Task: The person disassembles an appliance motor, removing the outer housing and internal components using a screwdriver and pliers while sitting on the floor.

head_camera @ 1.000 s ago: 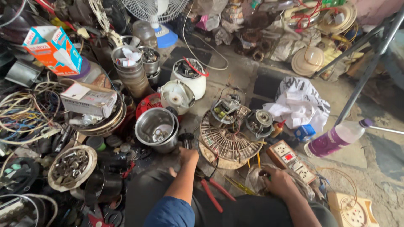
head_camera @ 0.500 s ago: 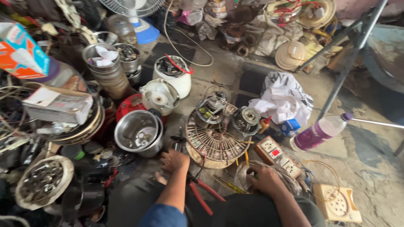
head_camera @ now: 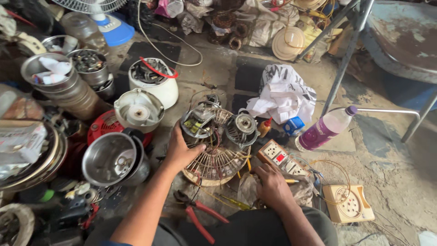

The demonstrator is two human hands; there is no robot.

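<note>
motor (head_camera: pixel 199 120) on fan grille (head_camera: pixel 214 159), pliers (head_camera: pixel 200 214) before it, steel bowl (head_camera: pixel 111 159) left

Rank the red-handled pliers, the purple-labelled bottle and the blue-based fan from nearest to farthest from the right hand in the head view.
From the right hand:
1. Red-handled pliers, on the floor just left of it.
2. Purple-labelled bottle, lying up and to its right.
3. Blue-based fan, far at the top left.

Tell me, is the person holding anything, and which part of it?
The left hand grips the left edge of the fan motor sitting on the round wire fan guard. The right hand rests by the extension board; any hold there is unclear.
</note>
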